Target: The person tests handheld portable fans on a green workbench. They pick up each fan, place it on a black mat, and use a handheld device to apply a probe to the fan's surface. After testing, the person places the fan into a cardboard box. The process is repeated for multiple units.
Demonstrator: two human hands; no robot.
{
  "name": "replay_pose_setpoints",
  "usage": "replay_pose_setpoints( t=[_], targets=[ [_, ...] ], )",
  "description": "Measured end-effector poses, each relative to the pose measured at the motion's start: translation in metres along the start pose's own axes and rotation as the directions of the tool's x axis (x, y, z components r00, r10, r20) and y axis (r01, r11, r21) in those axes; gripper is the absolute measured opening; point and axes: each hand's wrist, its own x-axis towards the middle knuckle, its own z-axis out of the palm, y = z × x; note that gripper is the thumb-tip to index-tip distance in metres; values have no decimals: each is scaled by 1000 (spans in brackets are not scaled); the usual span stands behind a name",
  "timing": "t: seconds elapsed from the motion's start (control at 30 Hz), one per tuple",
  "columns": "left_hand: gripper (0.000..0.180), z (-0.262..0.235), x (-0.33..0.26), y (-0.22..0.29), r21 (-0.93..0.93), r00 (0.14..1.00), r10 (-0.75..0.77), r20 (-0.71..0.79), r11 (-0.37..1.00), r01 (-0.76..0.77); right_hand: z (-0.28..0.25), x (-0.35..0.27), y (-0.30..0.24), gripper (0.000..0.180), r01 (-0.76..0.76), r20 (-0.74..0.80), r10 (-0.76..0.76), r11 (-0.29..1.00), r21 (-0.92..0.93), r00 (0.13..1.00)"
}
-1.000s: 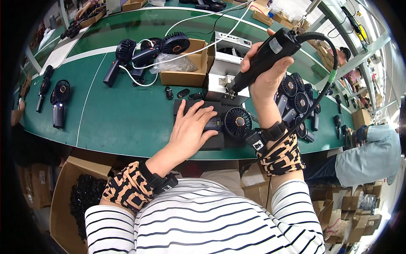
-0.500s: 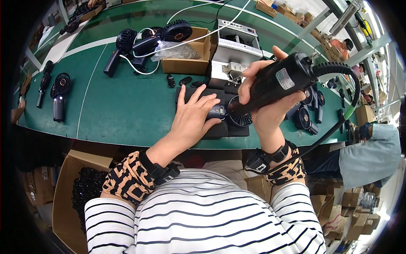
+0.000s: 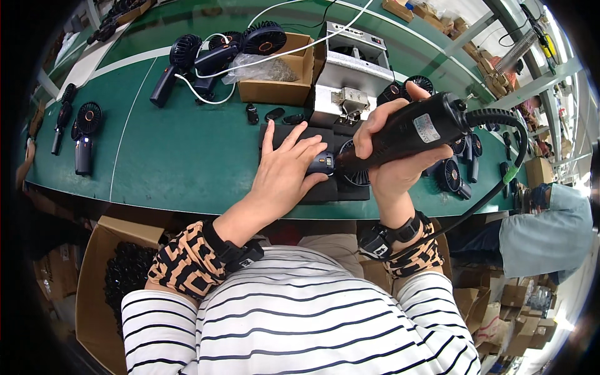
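My right hand (image 3: pixel 395 174) is wrapped round a thick black electric screwdriver (image 3: pixel 403 132), tilted with its nose down to the left. That nose meets a dark handheld fan (image 3: pixel 321 164) where its handle joins the round head; the bit itself is hidden. The fan lies on a black block-like holder (image 3: pixel 320 192) at the table's front edge. Across the fan's handle rests my left hand (image 3: pixel 281 161), fingers spread and flat, covering part of it. Just beyond the holder are small dark oval parts (image 3: pixel 274 115).
A silver machine (image 3: pixel 353 74) stands behind the holder, beside a cardboard box (image 3: pixel 275 89) with a plastic bag. More fans (image 3: pixel 84 137) lie left and right on the green table (image 3: pixel 187 169). The screwdriver's black cable (image 3: pixel 524 147) loops at right. A co-worker's blue sleeve (image 3: pixel 540 228) shows there.
The whole view has shifted slightly. My hands, the screwdriver and the fan keep nearly the same places relative to one another.
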Motion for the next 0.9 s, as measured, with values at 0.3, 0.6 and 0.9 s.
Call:
replay_pose_setpoints(
  t=[0.3,0.6,0.9],
  targets=[
    [58,4,-1,3,117,999,40,20,992,-42,-4,-15,4,98,117,231,-137,988,96,963],
    [53,-17,17,5,8,988,78,130,997,-80,12,11,-38,96,-34,127,25,997,67,992],
    [41,-62,-15,-40,-456,949,-313,28,841,291,-19,5,-46,85,48,-43,-49,999,-21,998]
  ],
)
